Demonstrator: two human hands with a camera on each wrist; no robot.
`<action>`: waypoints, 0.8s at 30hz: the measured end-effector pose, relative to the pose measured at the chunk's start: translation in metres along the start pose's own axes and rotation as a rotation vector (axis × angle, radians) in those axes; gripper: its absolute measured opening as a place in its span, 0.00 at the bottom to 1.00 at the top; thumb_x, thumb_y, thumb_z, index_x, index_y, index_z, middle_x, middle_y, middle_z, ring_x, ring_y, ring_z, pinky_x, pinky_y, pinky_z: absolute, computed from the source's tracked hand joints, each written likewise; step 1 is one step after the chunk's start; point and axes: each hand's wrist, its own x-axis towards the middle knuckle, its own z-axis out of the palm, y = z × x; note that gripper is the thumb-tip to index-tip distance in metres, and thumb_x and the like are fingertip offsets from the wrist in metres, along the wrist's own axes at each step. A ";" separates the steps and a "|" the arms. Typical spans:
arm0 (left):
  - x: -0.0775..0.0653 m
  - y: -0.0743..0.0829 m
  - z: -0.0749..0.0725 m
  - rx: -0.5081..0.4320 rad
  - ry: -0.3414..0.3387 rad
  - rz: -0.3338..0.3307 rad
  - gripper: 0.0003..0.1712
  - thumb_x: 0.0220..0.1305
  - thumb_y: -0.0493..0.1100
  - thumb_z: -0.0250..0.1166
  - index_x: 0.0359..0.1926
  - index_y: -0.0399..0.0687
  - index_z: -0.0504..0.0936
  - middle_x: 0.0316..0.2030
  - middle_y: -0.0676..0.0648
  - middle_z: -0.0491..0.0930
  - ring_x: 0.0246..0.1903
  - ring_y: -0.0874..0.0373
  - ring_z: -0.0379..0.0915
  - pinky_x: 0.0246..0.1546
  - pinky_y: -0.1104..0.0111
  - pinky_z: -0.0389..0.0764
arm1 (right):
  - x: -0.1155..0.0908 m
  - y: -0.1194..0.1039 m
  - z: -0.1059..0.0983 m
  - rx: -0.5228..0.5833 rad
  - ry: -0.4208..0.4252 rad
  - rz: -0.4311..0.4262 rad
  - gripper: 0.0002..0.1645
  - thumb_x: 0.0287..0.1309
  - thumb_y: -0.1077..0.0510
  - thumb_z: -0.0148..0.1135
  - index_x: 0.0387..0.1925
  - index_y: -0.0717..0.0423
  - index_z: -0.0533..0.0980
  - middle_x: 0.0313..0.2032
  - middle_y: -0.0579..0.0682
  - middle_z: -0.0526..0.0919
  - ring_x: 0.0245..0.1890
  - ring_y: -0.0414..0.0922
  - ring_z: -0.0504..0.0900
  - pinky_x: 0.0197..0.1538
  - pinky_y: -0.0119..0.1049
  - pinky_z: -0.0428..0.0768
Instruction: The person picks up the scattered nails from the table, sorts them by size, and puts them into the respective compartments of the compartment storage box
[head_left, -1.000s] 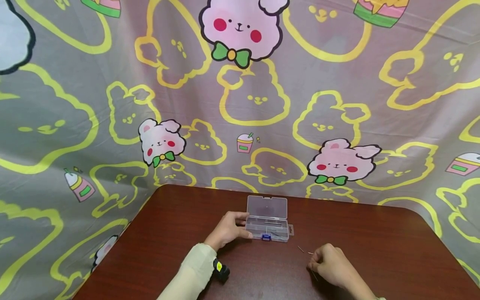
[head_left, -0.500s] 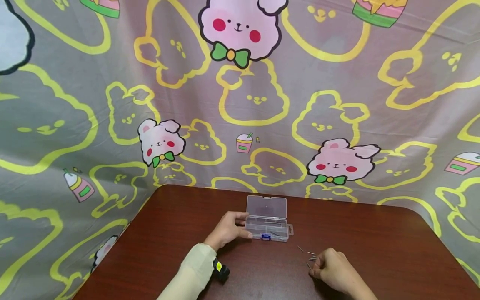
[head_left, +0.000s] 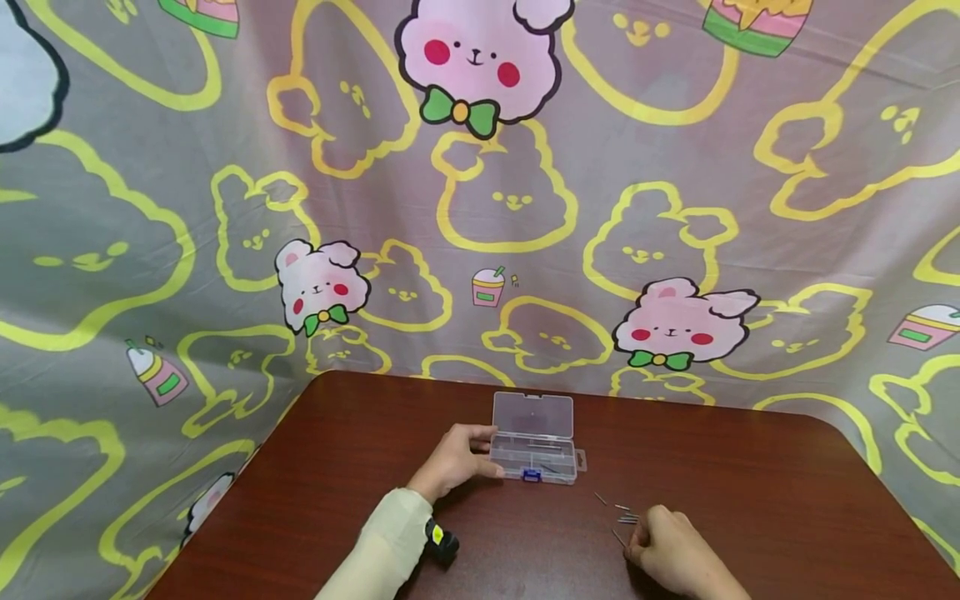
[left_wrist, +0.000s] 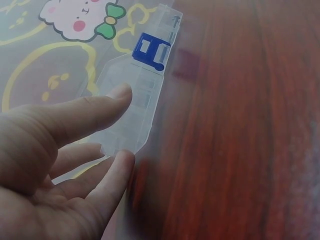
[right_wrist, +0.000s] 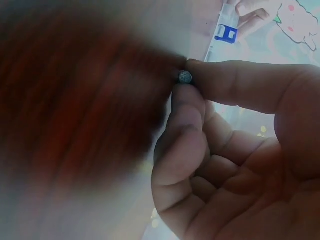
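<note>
A clear plastic compartment box (head_left: 513, 457) with a blue latch (left_wrist: 150, 51) stands on the table, its lid (head_left: 533, 415) raised at the back. My left hand (head_left: 459, 457) holds the box's left end, thumb at the front and fingers behind. Thin metal pieces lie in the compartments. Between thumb and forefinger, my right hand (head_left: 670, 546) pinches a nail, whose round patterned head (right_wrist: 185, 77) shows in the right wrist view; its shank is hidden. Several loose nails (head_left: 627, 519) lie just left of that hand. Another nail (head_left: 601, 498) lies closer to the box.
The dark red-brown table (head_left: 360, 450) runs back to a patterned cloth (head_left: 517, 200) hung behind and at the sides. A black strap device (head_left: 442, 542) is on the left wrist. A hanging tab (head_left: 581, 460) sticks out from the box's right end.
My right hand has shifted a little right and toward the near edge, uncovering several nails on the table. The left hand and box stay put.
</note>
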 end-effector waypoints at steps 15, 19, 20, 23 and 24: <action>-0.001 0.001 0.000 -0.008 -0.008 0.004 0.41 0.48 0.33 0.81 0.65 0.37 0.77 0.59 0.39 0.77 0.55 0.44 0.75 0.43 0.60 0.82 | 0.000 -0.001 -0.009 0.045 -0.084 -0.054 0.15 0.60 0.65 0.62 0.20 0.51 0.72 0.19 0.41 0.69 0.20 0.35 0.65 0.24 0.33 0.65; -0.002 0.001 0.000 -0.001 -0.006 0.008 0.41 0.48 0.33 0.81 0.65 0.37 0.77 0.59 0.39 0.78 0.55 0.44 0.75 0.43 0.60 0.82 | 0.000 0.000 -0.011 0.078 -0.079 -0.078 0.13 0.58 0.68 0.61 0.22 0.51 0.72 0.20 0.41 0.70 0.20 0.34 0.65 0.24 0.32 0.66; -0.002 0.001 0.000 0.001 -0.006 0.012 0.41 0.47 0.33 0.81 0.65 0.36 0.77 0.59 0.39 0.78 0.55 0.44 0.75 0.43 0.60 0.82 | 0.001 0.000 -0.012 0.089 -0.077 -0.079 0.13 0.58 0.68 0.61 0.23 0.52 0.73 0.20 0.41 0.71 0.20 0.34 0.66 0.24 0.32 0.67; -0.001 0.001 0.000 0.006 -0.005 0.009 0.41 0.48 0.33 0.81 0.65 0.37 0.77 0.59 0.39 0.78 0.55 0.44 0.75 0.43 0.60 0.82 | 0.002 -0.001 -0.013 0.118 -0.067 -0.068 0.11 0.58 0.69 0.62 0.25 0.53 0.74 0.21 0.41 0.72 0.21 0.34 0.68 0.25 0.32 0.69; -0.001 0.001 0.000 0.005 -0.004 0.010 0.41 0.48 0.33 0.81 0.65 0.37 0.77 0.59 0.39 0.78 0.55 0.44 0.75 0.43 0.60 0.82 | 0.003 -0.002 -0.014 0.122 -0.061 -0.061 0.10 0.58 0.68 0.63 0.25 0.53 0.75 0.21 0.41 0.73 0.21 0.35 0.68 0.25 0.32 0.69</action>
